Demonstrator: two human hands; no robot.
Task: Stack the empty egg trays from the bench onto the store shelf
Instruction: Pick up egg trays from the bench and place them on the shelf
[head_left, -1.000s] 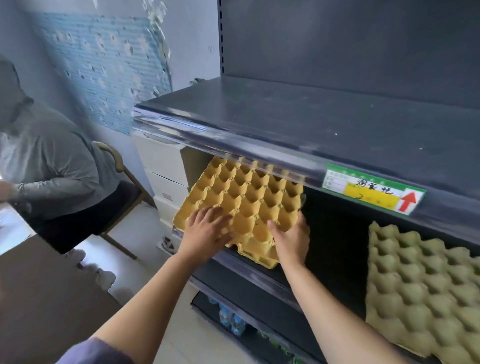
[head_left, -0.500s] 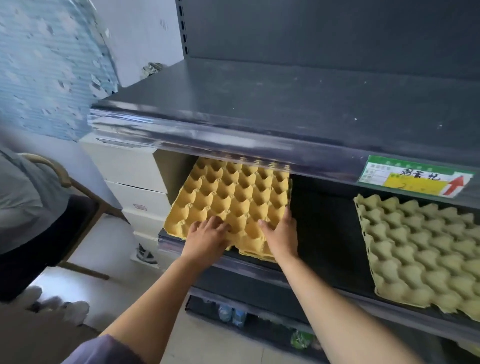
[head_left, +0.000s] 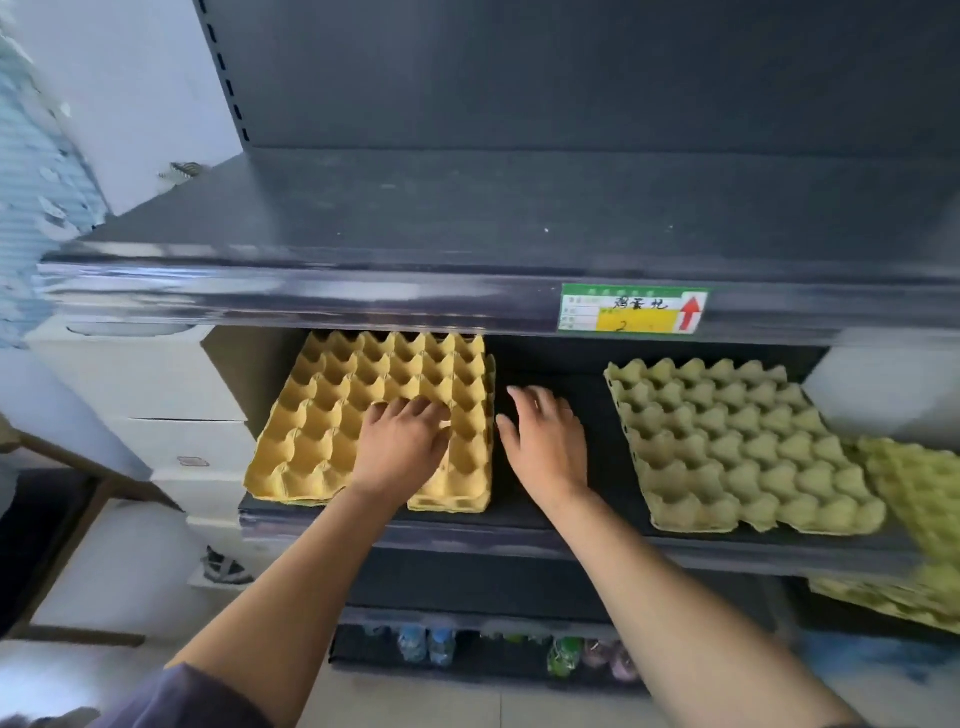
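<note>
A yellow egg tray (head_left: 358, 410) lies flat on the dark store shelf (head_left: 519, 535), at its left end, on top of at least one more tray. My left hand (head_left: 402, 441) rests flat on the tray's near right part, fingers spread. Just right of the tray, my right hand (head_left: 545, 441) hovers over the bare shelf with relaxed, straight fingers and holds nothing. A green egg tray (head_left: 737, 447) lies on the same shelf further right.
Another green tray (head_left: 919, 483) pokes in at the right edge, with more below it. An upper shelf (head_left: 467, 228) with a price label (head_left: 634, 307) overhangs the trays. A white cabinet (head_left: 156, 395) stands left. Bottles (head_left: 426, 644) line the bottom shelf.
The yellow tray has been pushed in and now lies flat on the shelf. My right hand has let go of its right edge and moved off to the right. The camera swung right.
</note>
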